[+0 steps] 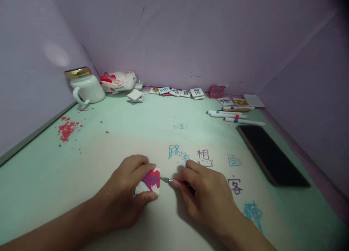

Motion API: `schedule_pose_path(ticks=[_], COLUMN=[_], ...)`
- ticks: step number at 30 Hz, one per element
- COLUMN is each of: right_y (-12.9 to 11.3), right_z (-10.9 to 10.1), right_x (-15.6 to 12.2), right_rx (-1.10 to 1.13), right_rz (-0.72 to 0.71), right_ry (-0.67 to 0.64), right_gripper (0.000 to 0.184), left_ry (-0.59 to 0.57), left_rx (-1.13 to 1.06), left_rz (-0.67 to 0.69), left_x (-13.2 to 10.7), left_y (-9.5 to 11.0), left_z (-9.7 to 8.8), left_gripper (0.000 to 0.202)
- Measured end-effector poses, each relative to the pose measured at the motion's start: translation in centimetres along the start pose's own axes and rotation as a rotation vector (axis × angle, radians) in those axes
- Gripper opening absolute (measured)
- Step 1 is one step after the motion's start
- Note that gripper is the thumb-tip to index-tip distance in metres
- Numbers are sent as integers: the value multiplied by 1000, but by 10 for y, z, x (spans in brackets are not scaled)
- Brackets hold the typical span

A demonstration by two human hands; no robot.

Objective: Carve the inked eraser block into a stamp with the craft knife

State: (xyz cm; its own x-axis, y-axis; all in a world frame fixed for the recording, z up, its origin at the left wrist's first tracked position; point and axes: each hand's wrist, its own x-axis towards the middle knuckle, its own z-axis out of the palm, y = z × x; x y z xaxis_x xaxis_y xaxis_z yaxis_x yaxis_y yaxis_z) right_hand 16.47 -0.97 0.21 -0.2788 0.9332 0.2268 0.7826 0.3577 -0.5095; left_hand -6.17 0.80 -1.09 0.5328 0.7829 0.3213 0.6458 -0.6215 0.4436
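My left hand point(128, 189) grips a small square tile point(151, 179) between thumb and fingers and holds it down on the table. Red covering with a purple drawn character shows on the tile, and white areas lie bare along its edges and lower left corner. My right hand point(204, 192) is closed around a small carving knife point(167, 179). Its pointed metal blade aims left, with the tip at or very close to the tile's right edge. Most of the knife's handle is hidden inside my right fingers.
Red shavings point(67, 131) lie at the left. Behind stand a white mug point(88, 89) with a gold lid, a crumpled packet point(120, 82) and several character tiles point(185, 93). At right are marker pens point(229, 115) and a black phone point(272, 156). Characters are drawn on the table point(174, 214).
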Motion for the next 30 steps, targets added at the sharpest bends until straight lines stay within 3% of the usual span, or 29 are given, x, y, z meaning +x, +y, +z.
schedule_pose_path(ticks=[30], right_y=[-4], right_z=[-7], right_x=[0], right_rx=[119], right_rz=[160], right_ry=[-134], right_gripper=[18], left_ry=[-13], left_rx=[1], left_rz=[19], left_x=[0], left_y=[-1], left_z=[0], left_gripper=[37])
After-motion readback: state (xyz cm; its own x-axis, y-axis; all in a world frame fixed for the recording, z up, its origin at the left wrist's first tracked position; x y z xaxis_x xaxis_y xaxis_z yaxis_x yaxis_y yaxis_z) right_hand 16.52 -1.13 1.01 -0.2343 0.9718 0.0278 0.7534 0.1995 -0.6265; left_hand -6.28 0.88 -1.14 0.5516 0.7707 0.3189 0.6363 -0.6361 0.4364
